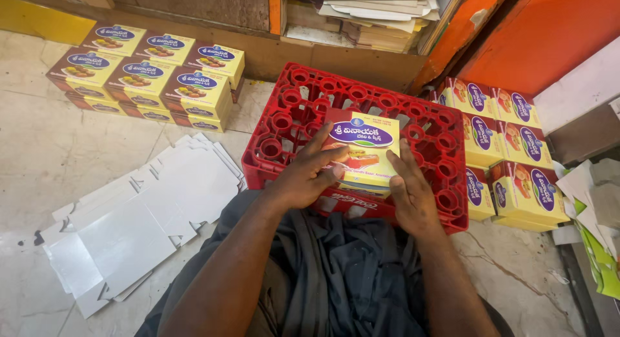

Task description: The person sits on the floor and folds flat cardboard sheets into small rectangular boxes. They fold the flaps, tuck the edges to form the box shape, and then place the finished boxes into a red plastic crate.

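Observation:
A yellow printed cardboard box (365,143) with a purple oval on its lid rests on an upturned red plastic crate (294,98). My left hand (310,172) presses against the box's left side, fingers spread over its lid edge. My right hand (410,191) holds the box's right side, fingers pointing up along it. Both hands grip the box between them.
A spread of flat white unfolded box blanks (142,214) lies on the floor at left. Finished yellow boxes are stacked at back left (148,78) and at right (510,156). Papers (374,14) sit on a shelf behind; loose sheets (597,208) lie far right.

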